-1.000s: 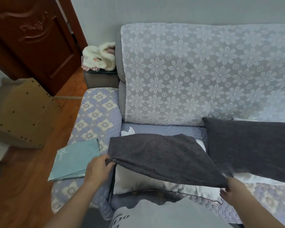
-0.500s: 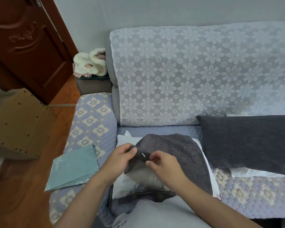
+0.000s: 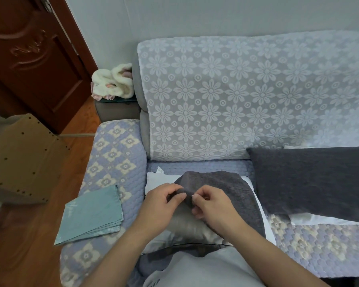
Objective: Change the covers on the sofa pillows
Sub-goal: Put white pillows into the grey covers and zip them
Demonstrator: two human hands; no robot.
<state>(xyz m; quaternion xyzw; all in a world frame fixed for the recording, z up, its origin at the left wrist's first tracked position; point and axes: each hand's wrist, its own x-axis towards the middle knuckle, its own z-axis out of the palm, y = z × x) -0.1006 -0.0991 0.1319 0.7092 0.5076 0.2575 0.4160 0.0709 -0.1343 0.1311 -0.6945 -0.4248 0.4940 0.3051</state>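
dark grey cover point(image 3: 222, 187) bunched at its near-left corner, draped over white pillow point(image 3: 153, 179) on sofa seat point(image 3: 319, 243). left hand point(image 3: 162, 206) and right hand point(image 3: 211, 206) close together at that corner, both pinching the fabric, right fingertips on a small metal zip pull. folded teal covers point(image 3: 91, 216) stacked to the left on the padded armrest. second dark grey pillow point(image 3: 311, 181) lying to the right, farther back. flowered lace throw point(image 3: 247, 96) over the backrest beyond.
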